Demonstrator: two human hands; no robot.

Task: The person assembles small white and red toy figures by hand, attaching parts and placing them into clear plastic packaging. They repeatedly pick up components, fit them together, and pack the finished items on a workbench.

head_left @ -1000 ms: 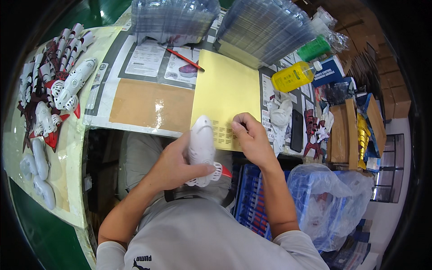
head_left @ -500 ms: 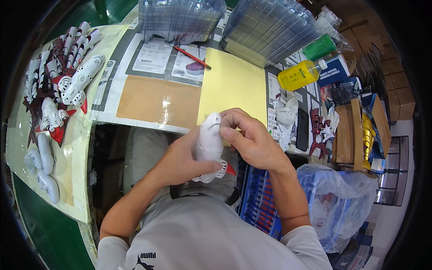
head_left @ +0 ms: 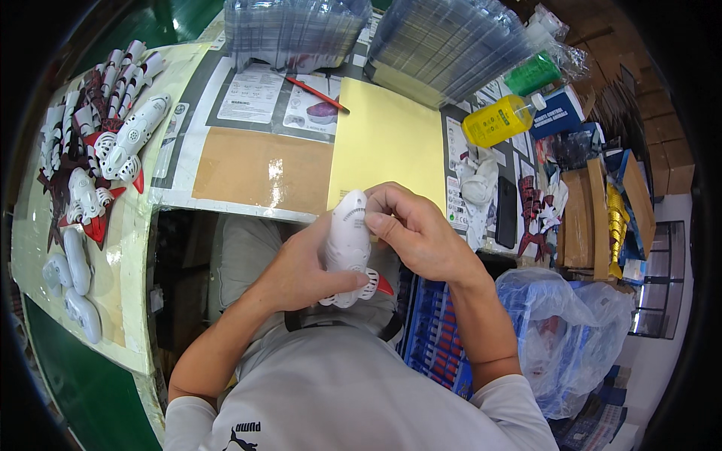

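Over my lap, my left hand point(head_left: 304, 267) is wrapped round a white plastic toy body point(head_left: 347, 244) with a rounded upper end and dark print on its surface. A slotted white part and a red fin point(head_left: 384, 285) show at the toy's lower end, by my left thumb. Against the toy's upper right edge, my right hand point(head_left: 414, 229) has thumb and forefinger closed in a pinch. Whatever lies between those fingertips, if anything, is hidden.
White toys with red fins and striped tails point(head_left: 113, 139) are heaped at left, above white remotes point(head_left: 77, 263). Clear plastic trays point(head_left: 451, 49) stand at the back. A red pen point(head_left: 320, 95), a yellow bottle point(head_left: 500, 120) and a black phone point(head_left: 506, 212) lie on the table.
The toy body has turned slightly in my left hand, so more of its print shows. Both hands keep nearly the same place; the view has shifted a little.
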